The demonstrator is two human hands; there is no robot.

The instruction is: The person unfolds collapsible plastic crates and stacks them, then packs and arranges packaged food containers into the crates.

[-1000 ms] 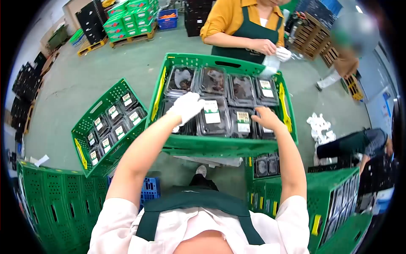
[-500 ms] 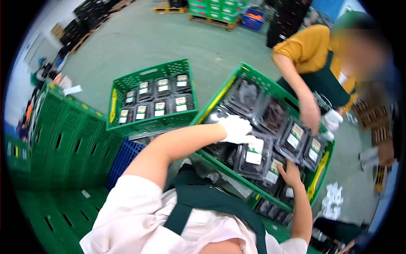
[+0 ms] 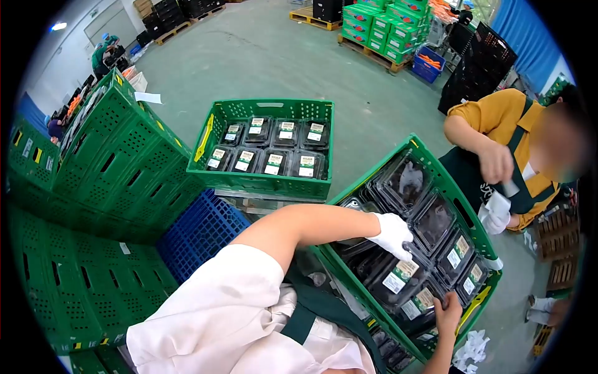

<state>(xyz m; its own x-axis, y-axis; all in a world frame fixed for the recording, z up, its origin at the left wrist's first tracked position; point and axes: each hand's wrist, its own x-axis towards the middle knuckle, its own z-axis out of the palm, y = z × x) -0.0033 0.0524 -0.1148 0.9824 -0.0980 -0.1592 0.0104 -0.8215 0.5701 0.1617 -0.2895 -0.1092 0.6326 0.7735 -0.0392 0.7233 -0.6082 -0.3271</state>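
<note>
My left hand (image 3: pixel 393 235), in a white glove, reaches over the large green crate (image 3: pixel 331 258). Its fingers are bent over the back edge of a clear plastic clamshell box (image 3: pixel 381 295) with dark contents and a green-and-white label. My bare right hand (image 3: pixel 447 311) is at the crate's near right side, its thumb and fingers closed at the corner of a neighbouring labelled clamshell box (image 3: pixel 412 310). Beyond them lie more clamshell boxes, such as an unlabelled one (image 3: pixel 433 223) and labelled ones (image 3: pixel 453 258) along the far side.
A second green crate (image 3: pixel 261 182) holds rows of labelled boxes. Stacked green crates (image 3: pixel 124 168) and a blue crate (image 3: pixel 202 225) stand at left. Across the large crate, a co-worker's hand (image 3: pixel 496 163) is beside a white object (image 3: pixel 496 212). Pallets with green cartons (image 3: pixel 386 28) stand behind.
My view has swung, so the crates appear lower and farther right. The co-worker's hand has lifted out of the large crate. The box under my left hand now sits lower among the others.
</note>
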